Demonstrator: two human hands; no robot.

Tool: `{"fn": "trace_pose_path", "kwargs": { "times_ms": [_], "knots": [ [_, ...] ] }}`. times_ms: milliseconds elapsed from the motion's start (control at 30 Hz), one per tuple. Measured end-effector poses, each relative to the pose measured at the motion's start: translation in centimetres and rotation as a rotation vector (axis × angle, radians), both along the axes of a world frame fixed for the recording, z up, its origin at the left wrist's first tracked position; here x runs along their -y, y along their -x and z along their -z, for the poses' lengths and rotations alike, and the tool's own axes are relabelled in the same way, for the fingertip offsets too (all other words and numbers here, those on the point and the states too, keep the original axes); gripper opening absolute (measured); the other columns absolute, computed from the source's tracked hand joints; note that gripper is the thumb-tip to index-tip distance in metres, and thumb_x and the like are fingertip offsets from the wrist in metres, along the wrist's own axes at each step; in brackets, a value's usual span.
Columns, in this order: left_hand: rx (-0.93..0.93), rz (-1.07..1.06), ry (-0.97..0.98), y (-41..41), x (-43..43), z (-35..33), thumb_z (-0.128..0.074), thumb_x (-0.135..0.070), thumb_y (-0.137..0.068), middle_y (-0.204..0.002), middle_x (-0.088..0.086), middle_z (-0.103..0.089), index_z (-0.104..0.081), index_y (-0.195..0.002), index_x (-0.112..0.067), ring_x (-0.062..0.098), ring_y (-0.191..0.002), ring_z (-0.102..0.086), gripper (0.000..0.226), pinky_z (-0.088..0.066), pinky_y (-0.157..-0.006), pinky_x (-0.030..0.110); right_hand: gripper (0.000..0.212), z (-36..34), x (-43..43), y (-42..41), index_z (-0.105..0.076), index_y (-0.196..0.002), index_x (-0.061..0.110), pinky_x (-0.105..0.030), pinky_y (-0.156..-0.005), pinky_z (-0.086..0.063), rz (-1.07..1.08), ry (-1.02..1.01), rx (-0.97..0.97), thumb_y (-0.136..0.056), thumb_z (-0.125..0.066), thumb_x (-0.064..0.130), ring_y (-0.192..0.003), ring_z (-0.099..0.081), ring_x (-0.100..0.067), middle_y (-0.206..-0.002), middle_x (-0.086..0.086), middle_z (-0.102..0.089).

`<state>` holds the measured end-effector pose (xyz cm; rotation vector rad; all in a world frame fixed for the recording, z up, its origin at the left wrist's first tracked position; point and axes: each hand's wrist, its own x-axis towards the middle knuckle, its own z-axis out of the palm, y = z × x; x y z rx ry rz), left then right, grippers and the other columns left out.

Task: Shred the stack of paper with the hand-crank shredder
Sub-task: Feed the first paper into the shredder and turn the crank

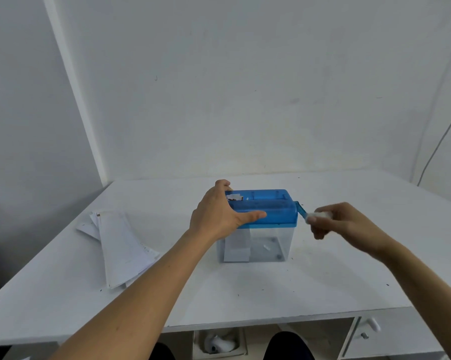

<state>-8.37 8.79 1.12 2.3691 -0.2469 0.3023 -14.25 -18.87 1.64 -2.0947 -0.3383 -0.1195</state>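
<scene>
Your left hand [219,214] clamps the blue-lidded clear plastic shredder [271,207] while your right hand [344,224] beside it pinches the white crank knob [315,216]: turn evenly.

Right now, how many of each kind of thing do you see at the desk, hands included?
Shredder: 1
Stack of paper: 1
Sheet hanging inside the Shredder: 1
Hands: 2, left hand gripping the lid, right hand pinching the crank
Total: 5
</scene>
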Motion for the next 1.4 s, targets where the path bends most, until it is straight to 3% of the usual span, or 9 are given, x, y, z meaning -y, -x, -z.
{"fn": "trace_pose_path", "kwargs": {
  "times_ms": [167,300,567,667,767,867,1100,1267,1400],
  "knots": [
    [0.011,-0.002,-0.003,-0.2,0.0,0.0,-0.078,-0.081,-0.059,-0.144,-0.011,-0.049,-0.033,-0.147,-0.028,0.013,-0.122,-0.052,0.112,-0.050,-0.092,0.035,0.041,-2.6,-0.5,-2.5,-0.075,-0.088,0.008,-0.033,-0.074,-0.056,0.082,-0.068,0.121,-0.088,-0.062,0.046,-0.070,-0.067,-0.017,-0.077,-0.007,-0.073],
    [0.013,-0.005,0.001,-0.4,0.0,0.2,-0.078,-0.081,-0.058,-0.142,-0.011,-0.049,-0.034,-0.146,-0.029,0.010,-0.117,-0.050,0.111,-0.050,-0.092,0.034,0.024,-3.2,-0.5,-4.8,-0.062,-0.103,0.007,-0.037,-0.077,-0.058,0.093,-0.172,0.148,-0.095,-0.066,0.029,-0.076,-0.065,-0.022,-0.086,0.000,-0.073],
    [0.012,0.009,-0.012,-0.4,0.0,0.0,-0.079,-0.078,-0.059,-0.140,-0.009,-0.050,-0.035,-0.144,-0.028,0.010,-0.114,-0.049,0.108,-0.051,-0.096,0.035,0.023,-2.5,-2.3,-8.5,-0.061,-0.093,0.006,-0.030,-0.065,-0.055,0.212,-0.339,0.165,-0.098,-0.065,0.028,-0.068,-0.060,-0.017,-0.084,-0.006,-0.070],
    [0.016,0.014,-0.007,-0.5,-0.1,0.1,-0.080,-0.078,-0.058,-0.139,-0.011,-0.050,-0.035,-0.143,-0.029,0.009,-0.112,-0.048,0.108,-0.049,-0.096,0.034,0.025,-1.2,-3.1,-10.5,-0.061,-0.090,0.008,-0.030,-0.061,-0.055,0.323,-0.322,0.096,-0.099,-0.062,0.031,-0.065,-0.058,-0.017,-0.085,-0.009,-0.069],
    [0.015,0.011,0.001,-0.5,-0.1,0.3,-0.080,-0.079,-0.057,-0.137,-0.013,-0.049,-0.035,-0.143,-0.030,0.009,-0.112,-0.048,0.109,-0.050,-0.094,0.034,0.020,2.6,-3.5,-11.3,-0.061,-0.091,0.006,-0.036,-0.062,-0.056,0.383,-0.230,-0.112,-0.102,-0.055,0.022,-0.067,-0.060,-0.024,-0.083,-0.013,-0.066],
    [0.034,-0.014,-0.016,-0.4,0.1,0.3,-0.077,-0.083,-0.057,-0.134,-0.014,-0.048,-0.034,-0.142,-0.030,0.009,-0.111,-0.048,0.109,-0.049,-0.088,0.034,0.024,6.5,-3.5,-9.1,-0.065,-0.090,0.004,-0.030,-0.054,-0.043,0.371,-0.180,-0.268,-0.100,-0.045,0.012,-0.058,-0.050,-0.018,-0.070,-0.007,-0.058],
    [0.053,-0.023,-0.063,-0.1,0.2,0.2,-0.074,-0.083,-0.060,-0.126,-0.017,-0.047,-0.039,-0.135,-0.032,0.009,-0.108,-0.050,0.097,-0.048,-0.080,0.033,0.053,4.9,-2.4,-2.1,-0.064,-0.068,0.008,-0.031,-0.054,-0.040,0.315,-0.173,-0.181,-0.101,-0.050,0.047,-0.056,-0.052,-0.018,-0.062,-0.007,-0.063],
    [0.064,-0.015,-0.047,0.0,0.0,0.1,-0.077,-0.080,-0.061,-0.118,-0.015,-0.051,-0.043,-0.120,-0.033,0.010,-0.103,-0.054,0.082,-0.051,-0.078,0.032,0.040,-0.7,-0.7,0.0,-0.064,-0.089,0.005,-0.027,-0.052,-0.038,0.058,-0.308,-0.134,-0.095,-0.059,0.044,-0.058,-0.050,-0.016,-0.069,-0.002,-0.056],
    [0.056,-0.001,-0.032,-0.2,0.0,0.1,-0.078,-0.079,-0.061,-0.116,-0.015,-0.051,-0.043,-0.118,-0.034,0.009,-0.102,-0.054,0.081,-0.051,-0.079,0.031,0.038,-1.9,-0.9,-2.2,-0.066,-0.099,0.003,-0.027,-0.054,-0.041,0.100,-0.306,-0.110,-0.097,-0.059,0.040,-0.063,-0.052,-0.018,-0.075,-0.003,-0.058]
  ]
}}
